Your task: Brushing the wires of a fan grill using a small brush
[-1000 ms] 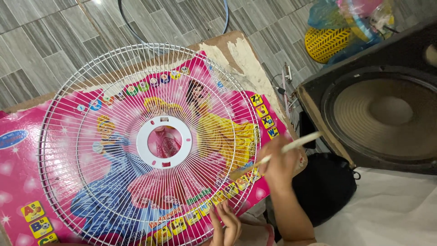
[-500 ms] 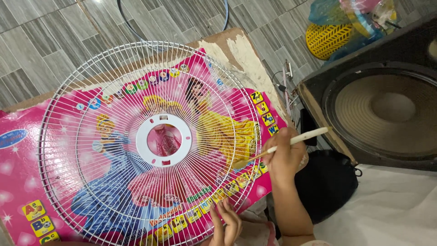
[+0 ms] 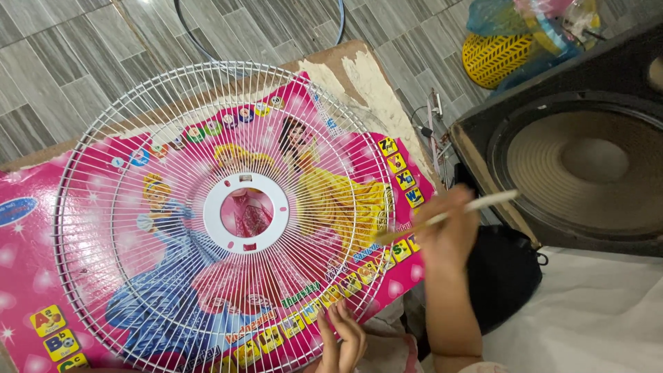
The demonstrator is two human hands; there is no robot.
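Observation:
A round white wire fan grille (image 3: 138, 207) with a white plastic hub ring (image 3: 246, 212) lies flat on a pink cartoon-printed board (image 3: 27, 276). My right hand (image 3: 449, 235) grips a thin paintbrush (image 3: 483, 202) with a pale handle; its bristle end (image 3: 381, 238) touches the grille's right rim. My left hand (image 3: 343, 338) holds the grille's near edge at the bottom, fingers curled on the wires.
A large black loudspeaker (image 3: 587, 159) stands to the right, with a black bag (image 3: 504, 276) below it and white cloth (image 3: 594, 318) at lower right. A yellow basket (image 3: 494, 62) with plastic bags sits at top right. Grey tiled floor (image 3: 69, 55) lies beyond the board.
My right hand has shifted right and slightly up, drawing the brush tip outward along the grille's right rim. My left hand and the grille stay put.

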